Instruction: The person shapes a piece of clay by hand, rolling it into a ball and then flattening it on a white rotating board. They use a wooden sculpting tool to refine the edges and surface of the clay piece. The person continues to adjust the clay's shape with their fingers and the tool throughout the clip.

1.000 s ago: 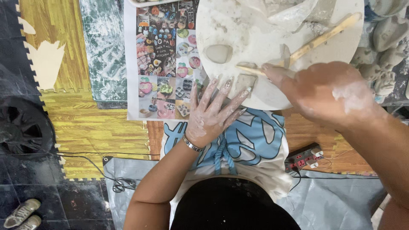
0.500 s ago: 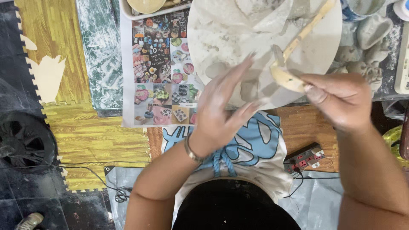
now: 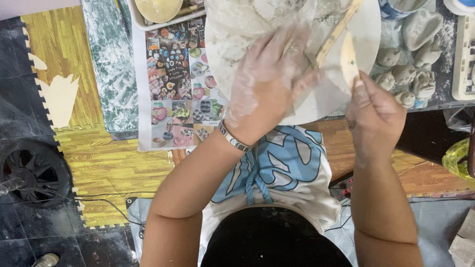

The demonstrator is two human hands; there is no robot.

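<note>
From the head camera, the left hand [image 3: 269, 81] lies open, with the fingers spread, flat on the round white board [image 3: 368, 44]. It is dusted with pale clay and wears a metal bracelet [image 3: 232, 138] at the wrist. The right hand [image 3: 373, 116] is closed around a thin, pale oval scraper [image 3: 349, 59], which it holds upright over the right part of the board. A wooden stick [image 3: 336, 32] lies slanted on the board, between the two hands. Small grey clay figures [image 3: 413, 81] stand just beside the board, at the right. A printed colour sheet [image 3: 178, 84] lies at the left of the board.
</note>
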